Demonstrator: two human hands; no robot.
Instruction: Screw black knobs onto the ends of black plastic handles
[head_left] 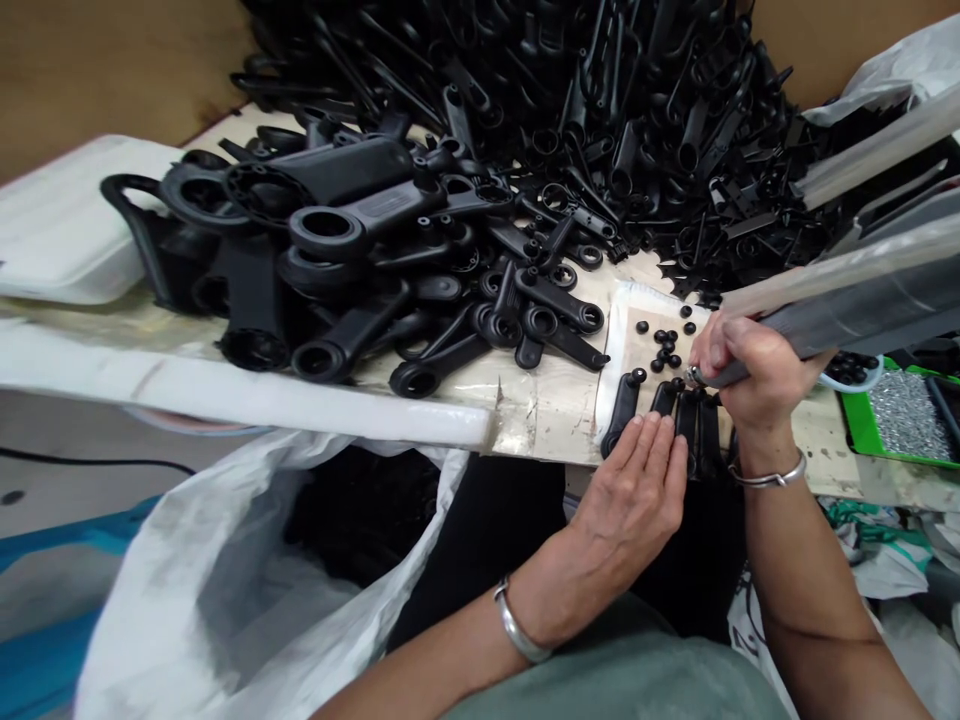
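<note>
My left hand lies flat, fingers together, on the near ends of a row of black plastic handles lined up at the table's front edge. My right hand grips a long grey power screwdriver, whose tip touches the top of one handle in the row. Several small black round caps lie loose just beyond the row on a taped patch of the table. Both wrists wear metal bangles.
A big heap of black plastic handles covers the table behind. A green tray of small screws sits at the right. An open white plastic sack with black parts hangs below the table edge. White foam sheets lie at left.
</note>
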